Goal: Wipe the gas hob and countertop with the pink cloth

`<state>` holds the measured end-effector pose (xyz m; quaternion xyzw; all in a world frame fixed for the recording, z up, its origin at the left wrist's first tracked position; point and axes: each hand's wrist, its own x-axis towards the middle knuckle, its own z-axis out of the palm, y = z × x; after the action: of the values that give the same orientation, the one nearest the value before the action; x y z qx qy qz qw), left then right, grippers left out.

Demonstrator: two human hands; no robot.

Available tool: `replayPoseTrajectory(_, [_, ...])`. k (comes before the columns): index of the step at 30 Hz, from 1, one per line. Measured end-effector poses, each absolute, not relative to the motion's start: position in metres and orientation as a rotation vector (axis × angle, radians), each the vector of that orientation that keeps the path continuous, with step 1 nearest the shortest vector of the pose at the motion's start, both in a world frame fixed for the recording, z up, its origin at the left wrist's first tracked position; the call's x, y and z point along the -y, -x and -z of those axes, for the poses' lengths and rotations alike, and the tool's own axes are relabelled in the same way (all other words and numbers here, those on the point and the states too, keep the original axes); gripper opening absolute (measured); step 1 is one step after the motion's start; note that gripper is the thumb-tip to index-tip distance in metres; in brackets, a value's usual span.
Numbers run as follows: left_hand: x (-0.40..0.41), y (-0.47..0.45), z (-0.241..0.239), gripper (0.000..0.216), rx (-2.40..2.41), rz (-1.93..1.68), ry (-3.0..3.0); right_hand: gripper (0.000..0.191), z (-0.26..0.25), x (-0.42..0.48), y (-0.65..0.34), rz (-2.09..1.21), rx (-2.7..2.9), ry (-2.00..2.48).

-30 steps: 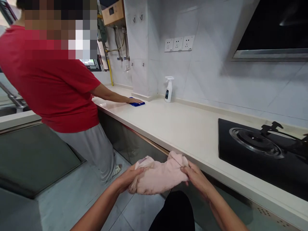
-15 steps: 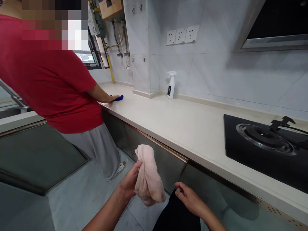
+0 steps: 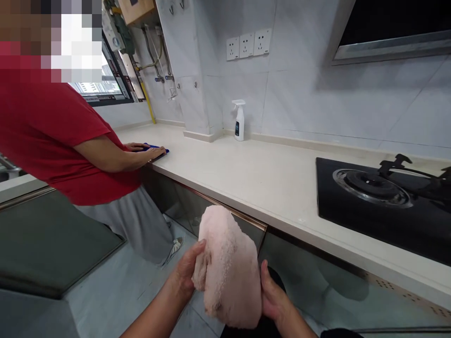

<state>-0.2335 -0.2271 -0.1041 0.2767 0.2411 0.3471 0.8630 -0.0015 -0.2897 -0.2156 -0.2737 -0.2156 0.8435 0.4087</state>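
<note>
A pale pink cloth hangs bunched in front of me, below the edge of the cream countertop. My left hand grips its left side with the fingers curled into the fabric. My right hand presses against the cloth's lower right side, with the thumb showing and the fingers hidden behind the fabric.
A person in a red shirt stands at the left, with a hand on a blue cloth on the counter. A white spray bottle stands by the wall. A black gas hob fills the counter's right. Grey cabinet fronts run below.
My right hand has come back up to the pink cloth after letting it go. The cloth now hangs wider between both hands. The other person's blue cloth has slid leftwards.
</note>
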Motion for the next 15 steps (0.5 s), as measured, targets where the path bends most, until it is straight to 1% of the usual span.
replayPoseTrajectory(2, [0.223, 0.234, 0.11, 0.043, -0.626, -0.794, -0.597, 0.082, 0.199, 0.289, -0.01, -1.989, 0.424, 0.816])
replayPoseTrajectory(4, [0.218, 0.237, 0.123, 0.05, -0.779, -0.843, -0.626, 0.069, 0.175, 0.286, -0.027, -1.827, 0.348, 0.915])
replayPoseTrajectory(7, [0.214, 0.245, 0.155, 0.054, -0.941, -0.808, -0.673, 0.068, 0.129, 0.273, -0.048, -1.695, 0.446, 0.936])
replayPoseTrajectory(11, [0.222, 0.247, 0.207, 0.054, -1.125, -0.729, -0.598, 0.072, 0.07, 0.238, -0.041, -1.623, 0.858, 1.002])
replayPoseTrajectory(13, [0.229, 0.24, 0.221, 0.056, -1.198, -0.728, -0.509, 0.07, 0.05, 0.222, -0.023, -1.552, 1.087, 1.085])
replayPoseTrajectory(15, [0.236, 0.229, 0.222, 0.06, -1.132, -0.721, -0.443, 0.062, 0.038, 0.213, -0.002, -1.416, 1.347, 1.146])
